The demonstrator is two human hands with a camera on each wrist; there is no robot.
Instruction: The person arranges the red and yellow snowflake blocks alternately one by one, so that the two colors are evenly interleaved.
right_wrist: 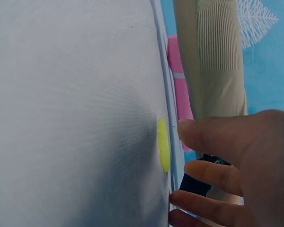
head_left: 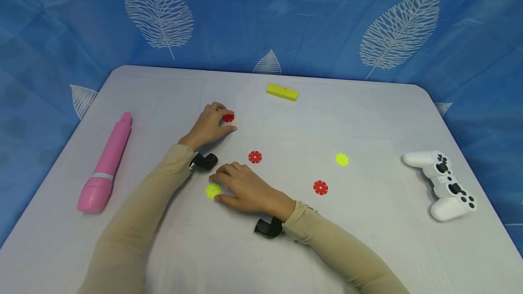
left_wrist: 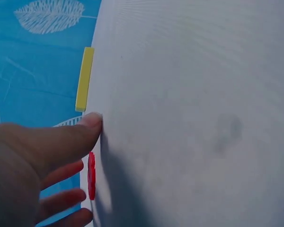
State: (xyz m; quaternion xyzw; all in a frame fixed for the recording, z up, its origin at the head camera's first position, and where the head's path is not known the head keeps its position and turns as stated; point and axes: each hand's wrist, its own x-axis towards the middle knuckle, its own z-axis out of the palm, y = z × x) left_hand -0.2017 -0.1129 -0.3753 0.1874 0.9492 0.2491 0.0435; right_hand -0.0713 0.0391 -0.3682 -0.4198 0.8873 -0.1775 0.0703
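In the head view my left hand (head_left: 210,124) reaches over a red notched disc (head_left: 229,118) lying flat on the table, its fingers at the disc's edge and its thumb spread apart. The left wrist view shows that red disc (left_wrist: 91,176) edge-on beyond the thumb. Nearer the front, my right hand (head_left: 249,189) hovers beside a yellow notched disc (head_left: 213,190), with thumb and fingers parted around one side of it. Seen from the right wrist, the yellow disc (right_wrist: 164,145) lies on the table just past the thumb tip. Neither hand grips a disc.
Other flat discs lie about: one red (head_left: 255,157) at centre, one red (head_left: 320,188) and one yellow (head_left: 342,159) to the right. A yellow block (head_left: 282,92) is at the back, a pink microphone-shaped object (head_left: 107,164) at left, a white game controller (head_left: 443,185) at right.
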